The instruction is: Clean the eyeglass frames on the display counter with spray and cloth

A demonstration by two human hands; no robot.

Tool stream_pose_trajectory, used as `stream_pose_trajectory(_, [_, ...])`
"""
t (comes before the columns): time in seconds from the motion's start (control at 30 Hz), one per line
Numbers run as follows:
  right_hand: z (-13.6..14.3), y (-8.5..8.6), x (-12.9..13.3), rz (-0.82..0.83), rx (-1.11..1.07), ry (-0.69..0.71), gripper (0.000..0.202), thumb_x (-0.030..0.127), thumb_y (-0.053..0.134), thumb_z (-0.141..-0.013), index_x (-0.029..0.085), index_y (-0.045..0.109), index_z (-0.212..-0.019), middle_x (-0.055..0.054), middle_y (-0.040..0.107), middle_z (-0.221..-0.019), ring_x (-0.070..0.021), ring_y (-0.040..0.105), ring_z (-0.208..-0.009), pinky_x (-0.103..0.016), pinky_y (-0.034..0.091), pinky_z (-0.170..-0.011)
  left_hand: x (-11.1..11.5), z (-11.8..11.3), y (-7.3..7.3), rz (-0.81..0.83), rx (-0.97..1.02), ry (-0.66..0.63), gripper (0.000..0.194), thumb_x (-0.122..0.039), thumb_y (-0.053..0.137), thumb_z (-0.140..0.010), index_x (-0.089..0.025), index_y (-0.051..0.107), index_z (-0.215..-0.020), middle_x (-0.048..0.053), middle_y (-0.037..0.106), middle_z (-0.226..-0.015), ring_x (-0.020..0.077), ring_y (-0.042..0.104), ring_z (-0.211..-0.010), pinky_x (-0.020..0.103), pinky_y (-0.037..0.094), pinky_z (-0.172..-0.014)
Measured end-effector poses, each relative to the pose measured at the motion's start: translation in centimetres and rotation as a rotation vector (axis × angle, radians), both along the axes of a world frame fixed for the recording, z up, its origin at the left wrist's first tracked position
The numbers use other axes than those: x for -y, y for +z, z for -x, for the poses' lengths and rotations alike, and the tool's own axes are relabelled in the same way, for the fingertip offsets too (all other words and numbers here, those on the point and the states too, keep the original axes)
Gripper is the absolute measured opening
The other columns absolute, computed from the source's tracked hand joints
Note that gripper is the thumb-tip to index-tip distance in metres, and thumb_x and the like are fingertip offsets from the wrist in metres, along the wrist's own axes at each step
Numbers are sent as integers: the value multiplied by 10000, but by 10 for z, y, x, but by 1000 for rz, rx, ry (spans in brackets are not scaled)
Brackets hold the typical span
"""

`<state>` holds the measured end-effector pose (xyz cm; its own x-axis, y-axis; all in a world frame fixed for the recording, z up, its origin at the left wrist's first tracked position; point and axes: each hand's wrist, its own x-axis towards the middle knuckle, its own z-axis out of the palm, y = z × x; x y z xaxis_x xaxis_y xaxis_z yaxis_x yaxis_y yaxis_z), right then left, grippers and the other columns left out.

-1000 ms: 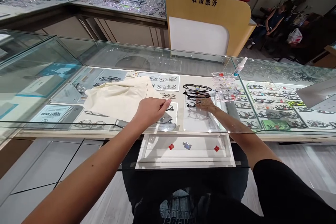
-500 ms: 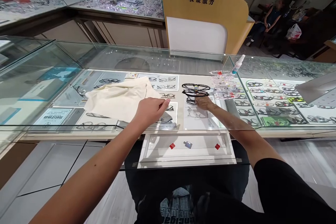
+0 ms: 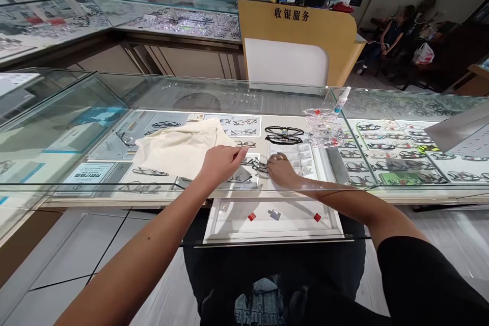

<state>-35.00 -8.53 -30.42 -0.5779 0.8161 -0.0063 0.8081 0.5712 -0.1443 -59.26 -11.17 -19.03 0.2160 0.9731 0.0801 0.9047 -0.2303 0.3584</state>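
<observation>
My left hand (image 3: pixel 222 163) is closed over the glass countertop, beside the right edge of a cream cloth (image 3: pixel 179 148). Its curled fingers are turned away, so whatever may be in them is hidden. Farther right, my right hand (image 3: pixel 281 170) is low over the glass with its fingers pinched on a thin-rimmed pair of eyeglasses (image 3: pixel 261 165). Behind that hand, two dark eyeglasses (image 3: pixel 284 135) lie one in front of the other. A row of clear-framed eyeglasses (image 3: pixel 323 130) sits to their right.
A white spray bottle (image 3: pixel 343 100) stands at the back of the counter. Below the glass, an open white drawer (image 3: pixel 229 234) contains red tags (image 3: pixel 251 217) and a grey one (image 3: pixel 274 215). A pale box (image 3: pixel 462 135) juts in at right. A person sits far back.
My right hand has moved left and nearer to me, and thin-rimmed eyeglasses now show at its fingertips. My left hand has stayed by the cloth. The view has tilted slightly upward.
</observation>
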Motion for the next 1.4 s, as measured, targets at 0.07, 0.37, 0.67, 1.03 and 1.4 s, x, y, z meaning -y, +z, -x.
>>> stream_pose_trajectory(0.07, [5,-1,22,88,-5,15,252,297,654,-1120,137,776,-1273,-163,753,-1395,-321,687,-1353,-560,542,-1195,0,0,0,2,0,3,622,-651,285,-1057,-232,378,-607,82,577,-574,251,553,-621,386,252,-639])
stream_pose_trajectory(0.37, [-30,45,97,575,-169,213,270,258,584,-1125,224,837,-1036,-53,837,-1166,-221,748,-1169,-343,541,-1040,0,0,-2,4,-5,22,384,-501,318,-1079,-259,549,-891,47,720,-762,270,644,-734,369,326,-679])
stream_pose_trajectory(0.67, [-30,96,123,697,-473,287,235,245,571,-1127,178,762,-1006,-113,768,-1094,-243,720,-1040,-367,559,-971,0,2,-4,-1,-53,17,444,-516,251,-1119,-270,614,-1052,48,777,-870,296,701,-827,368,350,-712])
stream_pose_trajectory(1.03, [-54,222,16,-57,-392,140,281,301,528,-1125,189,764,-1022,-145,781,-1214,-320,671,-1174,-486,481,-1064,1,1,0,26,-29,45,479,-517,271,-1104,-269,673,-1184,43,767,-824,297,707,-821,369,370,-702])
stream_pose_trajectory(1.4, [-56,159,-109,-170,92,19,367,213,483,-1110,127,839,-1082,-199,791,-1317,-347,590,-1291,-495,361,-1153,0,2,0,12,14,23,469,-550,304,-1106,-264,671,-1162,34,772,-816,289,721,-825,366,379,-699])
